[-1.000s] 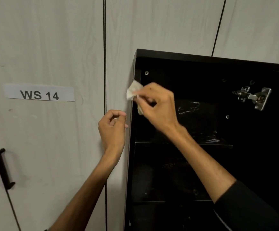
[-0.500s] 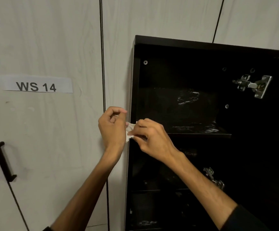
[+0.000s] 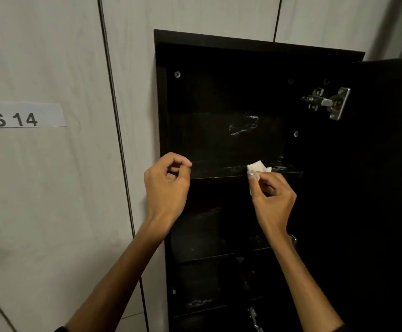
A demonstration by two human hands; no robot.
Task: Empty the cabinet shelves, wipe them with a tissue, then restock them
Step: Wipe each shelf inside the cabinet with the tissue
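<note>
Wall label: a white paper label [image 3: 20, 115] reading "S 14" after a cut-off first letter is being shown stuck to the pale panel at the far left edge of the view; it is playing no part in the wiping.

Left hand: the left hand [image 3: 167, 185] is being held in the air just in front of the cabinet's left edge, at the height of the upper shelf; its fingers are being kept loosely curled with the thumb near the fingertips, and nothing is being gripped; it is judged to be parked there to stay out of the wiping path.

Cabinet: the dark cabinet [image 3: 258, 45] is being shown with its door swung open to the right; no goods are being seen on the visible shelves, so the emptying is judged done and the wiping is judged to be in hand.

Upper shelf: the upper shelf [image 3: 219, 172] is being worked along its front edge; pale smears are being seen on its surface and on the back panel above it.

Tissue: the tissue [image 3: 257, 168] is being held crumpled at the shelf's front edge, right of the middle; its bulk is lying over the shelf surface and a tail is hanging below the edge, so its long axis is running roughly up and down.

Right hand: the right hand [image 3: 270, 197] is being raised from below, its thumb and fingertips pinching the tissue, judged so that the wad can be dragged along the edge.

Hinge: a metal hinge [image 3: 327, 103] is being seen at the cabinet's upper right corner, well apart from both hands.
</note>
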